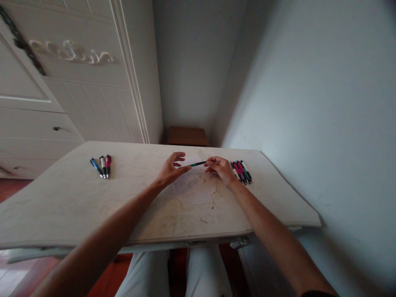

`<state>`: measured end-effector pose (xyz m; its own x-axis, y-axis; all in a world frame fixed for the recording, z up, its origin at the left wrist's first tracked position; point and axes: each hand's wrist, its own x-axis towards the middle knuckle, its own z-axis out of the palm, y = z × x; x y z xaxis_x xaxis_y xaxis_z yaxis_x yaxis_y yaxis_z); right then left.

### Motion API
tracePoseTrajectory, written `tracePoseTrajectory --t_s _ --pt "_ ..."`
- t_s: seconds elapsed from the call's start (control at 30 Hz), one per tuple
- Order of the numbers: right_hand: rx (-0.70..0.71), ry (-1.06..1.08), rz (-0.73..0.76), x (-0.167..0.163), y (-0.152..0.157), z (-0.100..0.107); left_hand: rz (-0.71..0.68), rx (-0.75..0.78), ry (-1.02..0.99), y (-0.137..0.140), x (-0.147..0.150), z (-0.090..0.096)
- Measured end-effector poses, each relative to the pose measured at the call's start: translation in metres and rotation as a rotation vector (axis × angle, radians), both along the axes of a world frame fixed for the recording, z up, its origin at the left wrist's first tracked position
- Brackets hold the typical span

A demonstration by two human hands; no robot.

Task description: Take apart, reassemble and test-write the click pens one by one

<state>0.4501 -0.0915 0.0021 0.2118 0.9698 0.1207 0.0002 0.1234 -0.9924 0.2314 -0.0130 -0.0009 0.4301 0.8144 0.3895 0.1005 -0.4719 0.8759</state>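
Observation:
A green and black pen [197,164] is held level between my two hands, above a sheet of paper [194,189] with faint marks on it. My left hand [175,167] grips the pen's left end near the thumb, its other fingers curled loosely above. At the other end, the fingertips of my right hand [217,166] pinch the dark tip. Close to the right of that hand lies a row of several pens [243,171], in pink, green, white and black, partly hidden by the hand.
Three pens [103,166], blue, white and pink, lie at the left of the white table [139,156]. A white cabinet [93,95] stands behind on the left. A brown wooden piece [188,136] is beyond the far edge, and a wall [309,103] borders the right.

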Motion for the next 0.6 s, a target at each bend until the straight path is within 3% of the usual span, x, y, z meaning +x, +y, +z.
tracePoseTrajectory --t_s 0.13,0.3,0.43,0.6 --pt "-0.012 -0.002 0.003 -0.001 0.0 0.0 0.074 0.111 0.133 0.002 -0.001 -0.004" --pt "0.013 0.013 -0.043 0.001 0.001 0.0 0.194 0.324 0.314 0.003 -0.008 0.006" --pt "0.038 0.06 -0.083 0.004 0.002 -0.001 0.116 0.227 0.407 0.002 -0.011 0.009" --pt "0.031 0.043 -0.07 0.006 0.003 -0.002 -0.026 0.189 0.296 0.0 -0.007 0.003"
